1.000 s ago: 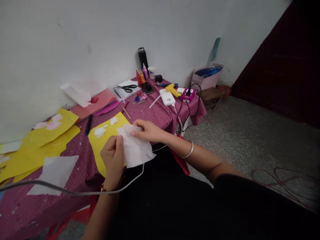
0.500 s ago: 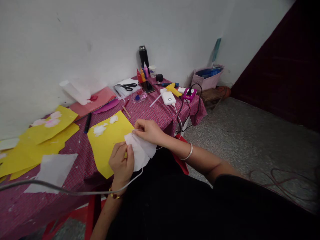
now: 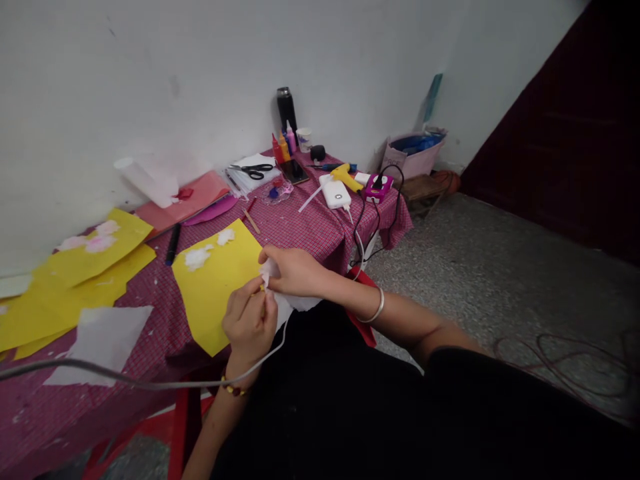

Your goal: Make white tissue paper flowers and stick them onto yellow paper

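Observation:
Both my hands pinch a sheet of thin white tissue paper (image 3: 283, 309) over my lap, at the table's front edge. My left hand (image 3: 251, 320) has its fingers closed on the paper's near left part. Just above and to the right, my right hand (image 3: 293, 270) grips a gathered bit of the same sheet, and the fingertips of both hands nearly meet there. Much of the sheet is hidden behind my hands. Beyond them lies a yellow sheet (image 3: 215, 293) with small white tufts (image 3: 198, 257) on it.
Left are more yellow sheets (image 3: 125, 277) and a loose white sheet (image 3: 100, 340). A marker (image 3: 173, 245), scissors (image 3: 256, 171), paint bottles (image 3: 284, 148), a yellow glue gun (image 3: 346, 178) and a white power bank (image 3: 335, 192) lie farther back. A white cable (image 3: 200, 385) crosses in front of my left wrist.
The paper was spread flatter between my hands; now its upper edge is bunched at my fingertips. My hands have come closer together, the left one moving slightly right.

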Tool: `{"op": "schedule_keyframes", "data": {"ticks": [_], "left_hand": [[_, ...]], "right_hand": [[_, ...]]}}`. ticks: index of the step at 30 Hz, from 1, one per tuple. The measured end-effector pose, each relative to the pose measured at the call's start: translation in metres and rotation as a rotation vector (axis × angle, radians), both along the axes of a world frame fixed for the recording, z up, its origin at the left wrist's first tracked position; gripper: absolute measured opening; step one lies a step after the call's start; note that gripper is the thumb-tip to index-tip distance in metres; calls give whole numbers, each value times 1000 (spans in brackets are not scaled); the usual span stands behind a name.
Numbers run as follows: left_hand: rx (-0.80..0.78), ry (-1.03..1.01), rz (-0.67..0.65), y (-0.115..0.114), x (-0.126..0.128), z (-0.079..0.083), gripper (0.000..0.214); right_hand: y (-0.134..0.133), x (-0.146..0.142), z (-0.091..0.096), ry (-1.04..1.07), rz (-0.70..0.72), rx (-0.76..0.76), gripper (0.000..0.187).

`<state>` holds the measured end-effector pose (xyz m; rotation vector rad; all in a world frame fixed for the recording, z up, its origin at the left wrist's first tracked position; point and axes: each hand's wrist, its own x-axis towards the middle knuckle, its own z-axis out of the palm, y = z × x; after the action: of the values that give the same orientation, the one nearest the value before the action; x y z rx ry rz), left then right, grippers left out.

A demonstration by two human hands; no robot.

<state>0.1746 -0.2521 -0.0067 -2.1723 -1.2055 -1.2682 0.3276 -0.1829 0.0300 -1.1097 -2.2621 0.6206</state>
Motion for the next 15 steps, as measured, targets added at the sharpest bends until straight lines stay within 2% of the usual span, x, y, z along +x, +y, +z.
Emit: {"op": "schedule_keyframes", "data": {"ticks": [4, 7, 9, 12, 15], "left_hand": [[0, -17, 7, -5, 5, -6, 9], [-68, -69, 34, -6, 6, -10, 9], [-202, -108, 166, -5, 9, -8, 10], [-452, -120, 362, -2, 13, 1, 23], [-578, -62, 382, 0, 13, 8, 15]], "right_hand": [[-1, -2, -3, -73, -63, 34, 30], [-1, -3, -4, -84, -77, 69, 27], [-1, -4, -4, -92, -82, 101, 27], [-4, -7, -6, -128, -68, 144, 26], [-5, -10, -9, -165, -41, 167, 23]]}}
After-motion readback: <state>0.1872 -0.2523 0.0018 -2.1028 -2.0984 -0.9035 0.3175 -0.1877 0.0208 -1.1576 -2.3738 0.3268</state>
